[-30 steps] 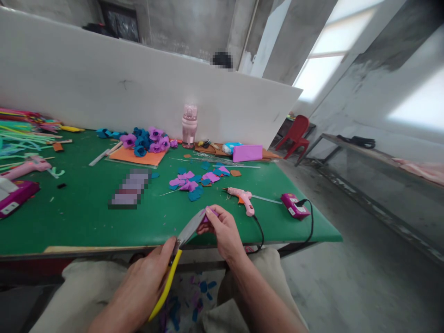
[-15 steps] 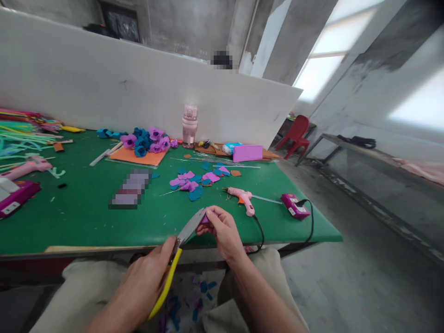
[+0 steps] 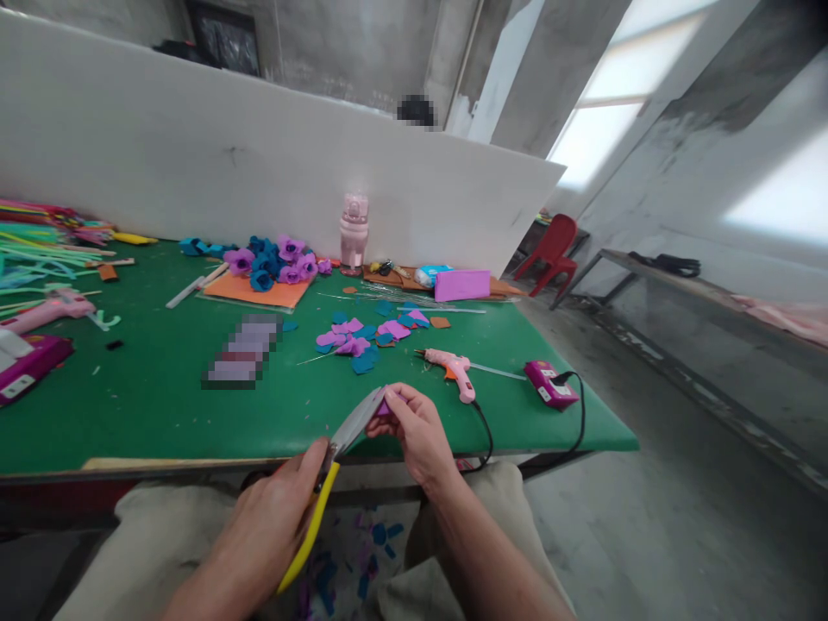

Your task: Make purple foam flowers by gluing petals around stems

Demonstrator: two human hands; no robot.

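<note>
Left hand (image 3: pixel 275 509) curled round yellow-handled scissors (image 3: pixel 354 425), blades pointing toward purple piece (image 3: pixel 391 404). Right hand (image 3: pixel 417 431) pinching that piece between thumb and fingers, over near edge of green table (image 3: pixel 174 414). Loose purple and blue cutouts (image 3: pixel 353 346) beyond; pink glue gun (image 3: pixel 456 369) lying off right.

The left hand (image 3: pixel 278 509) grips scissors (image 3: pixel 355 424), their blades reaching the purple piece (image 3: pixel 386 407) pinched in the right hand (image 3: pixel 419 431), close to the front edge of the green table (image 3: pixel 148 414). Beyond lie purple and blue scraps (image 3: pixel 392 329), with a pink glue gun (image 3: pixel 458 371) between them and a purple box (image 3: pixel 548 385). Farther back, flowers (image 3: pixel 262 280) sit around an orange sheet (image 3: pixel 242 291), and a pink bottle (image 3: pixel 354 237) stands upright before a white board (image 3: pixel 194 155).
</note>
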